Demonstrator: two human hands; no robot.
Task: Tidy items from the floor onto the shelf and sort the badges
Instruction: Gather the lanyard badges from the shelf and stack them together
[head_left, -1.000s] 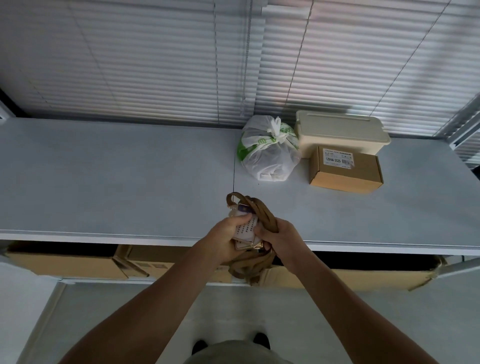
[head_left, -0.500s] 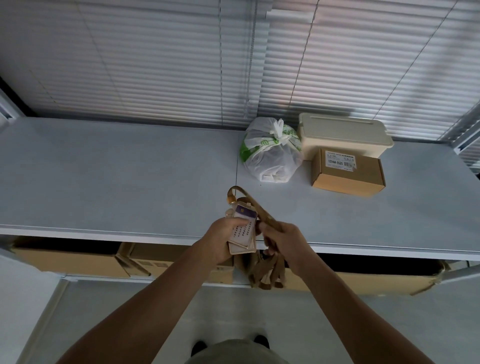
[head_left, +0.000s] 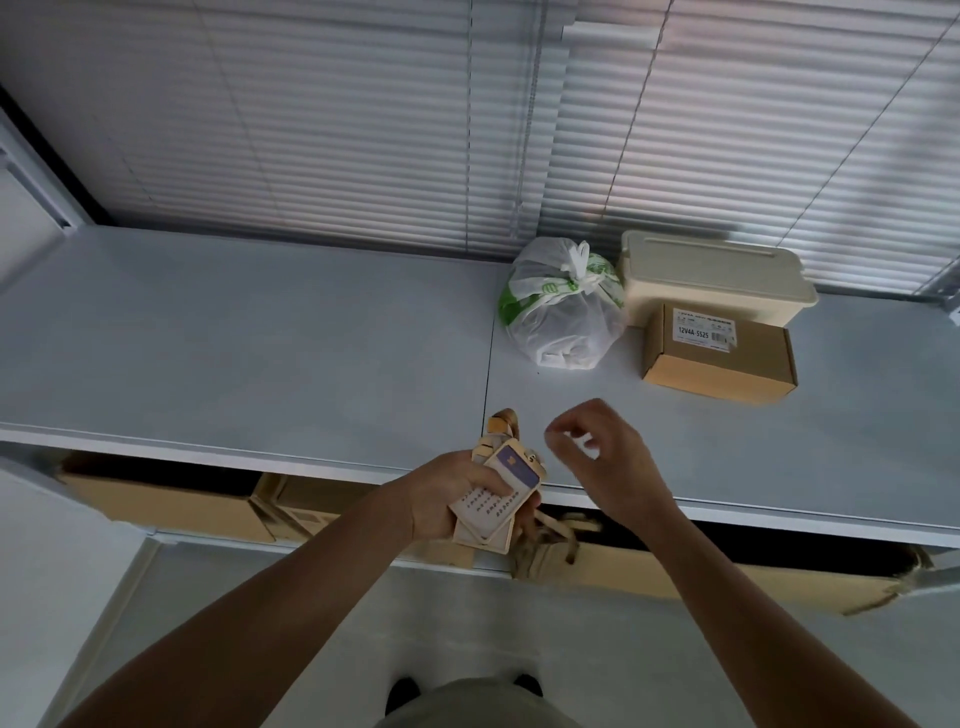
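My left hand (head_left: 447, 501) grips the badges (head_left: 496, 499), right hand (head_left: 605, 457) empty at two o'clock; sorting remains.

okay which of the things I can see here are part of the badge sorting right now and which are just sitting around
In the job: the stack of badges gripped in the left hand; their tan lanyards dangling below; the right hand, empty above the shelf.

Lying about: tied plastic bag, cream lidded box, small cardboard box, blinds.
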